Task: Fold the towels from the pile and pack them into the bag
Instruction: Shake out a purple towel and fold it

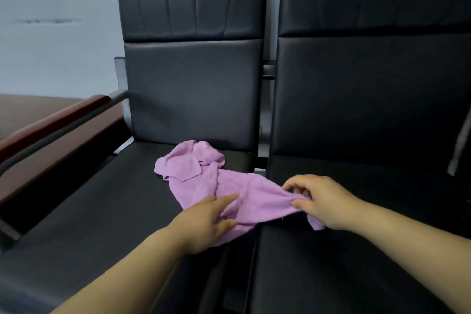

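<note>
A crumpled purple towel point(252, 199) lies stretched across the seat of the left black chair point(102, 211) toward the gap between the two chairs. Behind it sits a small pile of the same purple cloth point(188, 160), touching it. My left hand point(206, 222) rests on the towel's near left part, its index finger straight and its thumb against the cloth edge. My right hand point(316, 201) pinches the towel's right end between thumb and curled fingers, with a corner hanging below the palm. No bag is in view.
Two black padded chairs stand side by side, the right chair point(369, 211) with a bare seat. A dark red wooden armrest point(51, 122) on a grey metal frame runs along the left. A pale wall is behind.
</note>
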Motion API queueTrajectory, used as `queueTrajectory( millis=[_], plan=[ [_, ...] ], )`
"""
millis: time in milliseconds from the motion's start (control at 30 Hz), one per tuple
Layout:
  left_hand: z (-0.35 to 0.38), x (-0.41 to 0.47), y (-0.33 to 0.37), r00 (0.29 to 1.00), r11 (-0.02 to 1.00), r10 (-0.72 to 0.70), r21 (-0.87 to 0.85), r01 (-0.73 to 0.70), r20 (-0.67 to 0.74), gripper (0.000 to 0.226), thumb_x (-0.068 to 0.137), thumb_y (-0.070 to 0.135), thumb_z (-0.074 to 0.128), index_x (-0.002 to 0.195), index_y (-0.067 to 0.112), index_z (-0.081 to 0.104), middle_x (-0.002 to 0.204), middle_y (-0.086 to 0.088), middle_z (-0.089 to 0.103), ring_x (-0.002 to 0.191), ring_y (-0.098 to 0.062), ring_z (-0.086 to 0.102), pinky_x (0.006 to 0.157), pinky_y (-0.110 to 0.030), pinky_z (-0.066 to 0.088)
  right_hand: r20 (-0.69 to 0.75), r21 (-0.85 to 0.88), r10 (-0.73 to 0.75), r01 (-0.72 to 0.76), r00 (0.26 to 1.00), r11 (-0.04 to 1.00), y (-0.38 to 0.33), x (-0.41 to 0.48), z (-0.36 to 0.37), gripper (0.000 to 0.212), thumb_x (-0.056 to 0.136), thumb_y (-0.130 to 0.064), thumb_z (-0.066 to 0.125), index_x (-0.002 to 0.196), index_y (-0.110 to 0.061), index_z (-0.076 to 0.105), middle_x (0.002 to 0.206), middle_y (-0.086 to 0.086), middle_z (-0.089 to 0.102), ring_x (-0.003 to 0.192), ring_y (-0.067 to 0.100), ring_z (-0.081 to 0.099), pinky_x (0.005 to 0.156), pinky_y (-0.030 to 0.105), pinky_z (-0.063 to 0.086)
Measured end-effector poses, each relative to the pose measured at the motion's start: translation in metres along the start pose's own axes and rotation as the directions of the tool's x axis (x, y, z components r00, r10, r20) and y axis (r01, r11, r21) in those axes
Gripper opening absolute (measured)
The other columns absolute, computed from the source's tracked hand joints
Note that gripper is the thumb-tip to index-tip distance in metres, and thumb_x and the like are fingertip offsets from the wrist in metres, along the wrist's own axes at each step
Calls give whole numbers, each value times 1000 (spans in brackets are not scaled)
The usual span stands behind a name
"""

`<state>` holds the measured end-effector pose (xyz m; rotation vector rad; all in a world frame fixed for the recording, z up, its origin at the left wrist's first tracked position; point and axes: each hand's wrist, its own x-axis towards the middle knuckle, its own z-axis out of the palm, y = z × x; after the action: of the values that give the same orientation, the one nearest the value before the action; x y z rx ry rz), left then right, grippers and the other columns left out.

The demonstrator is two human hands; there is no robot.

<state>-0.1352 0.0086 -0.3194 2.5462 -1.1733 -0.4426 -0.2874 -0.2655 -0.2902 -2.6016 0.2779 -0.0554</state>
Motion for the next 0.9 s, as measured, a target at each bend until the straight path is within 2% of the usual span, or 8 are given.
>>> queueTrajectory(
  millis=[133, 233, 367, 467, 633, 733, 800, 900],
  plan=[
    [29, -12, 77, 975, 981, 168, 74, -180, 143, 56, 97, 60, 51, 150, 50, 35, 111, 16, 42, 103, -9, 51, 96, -25, 42, 54, -60, 98, -95, 994, 994, 47, -94, -31, 25, 92, -27, 73, 105, -48, 67, 108, -23, 60, 94, 2, 66, 89, 26, 54],
    [45, -15, 126, 948, 954, 247, 123, -274, 201, 49, 97, 56, 53, 145, 46, 44, 116, 15, 49, 109, -11, 55, 98, -29, 45, 83, -107, 139, -129, 987, 986, 77, -156, -39, 26, 93, -28, 72, 114, -43, 70, 111, -23, 60, 103, -5, 60, 94, 14, 45],
    [66, -19, 171, 933, 920, 295, 202, -336, 207, 44, 97, 55, 52, 140, 44, 51, 119, 12, 52, 114, -14, 51, 95, -33, 43, 101, -111, 156, -145, 982, 983, 100, -198, -42, 25, 90, -29, 73, 112, -41, 72, 108, -18, 62, 97, -4, 58, 91, 16, 45],
    [79, -19, 181, 940, 891, 311, 301, -339, 138, 50, 93, 67, 44, 137, 46, 52, 122, 13, 48, 113, -16, 44, 91, -38, 39, 76, -76, 129, -123, 989, 989, 104, -205, -42, 33, 87, -30, 73, 118, -39, 69, 113, -18, 57, 101, -2, 54, 93, 15, 42],
    [89, -30, 181, 949, 916, 298, 248, -314, 102, 69, 80, 74, 26, 136, 45, 55, 125, 22, 48, 115, -8, 43, 95, -37, 39, 38, -62, -31, 34, 999, 998, 110, -218, -26, 40, 86, -38, 70, 126, -38, 65, 126, -25, 51, 116, 1, 44, 103, 15, 35],
    [98, -34, 181, 959, 934, 282, 226, -278, 17, 55, 88, 61, 29, 127, 42, 63, 118, 19, 56, 109, -11, 52, 91, -37, 44, -1, -88, -54, 54, 999, 995, 118, -221, -11, 30, 92, -36, 66, 122, -37, 66, 116, -21, 64, 112, 5, 52, 99, 23, 43],
    [93, -32, 187, 962, 954, 272, 139, -265, -37, 34, 98, 43, 45, 120, 35, 68, 111, 17, 64, 103, -8, 59, 90, -33, 49, -56, -67, -14, 11, 998, 998, 120, -217, -11, 25, 94, -29, 65, 116, -39, 67, 106, -22, 68, 104, 6, 60, 92, 26, 48],
    [64, -25, 200, 974, 956, 226, -200, -216, 27, 13, 100, 24, 63, 106, 31, 71, 95, 15, 73, 88, 2, 65, 83, -19, 51, 48, 270, 105, -115, 993, 956, 113, -210, -39, 24, 92, -20, 70, 111, -35, 69, 88, -16, 75, 76, 2, 65, 78, 26, 52]
  ],
)
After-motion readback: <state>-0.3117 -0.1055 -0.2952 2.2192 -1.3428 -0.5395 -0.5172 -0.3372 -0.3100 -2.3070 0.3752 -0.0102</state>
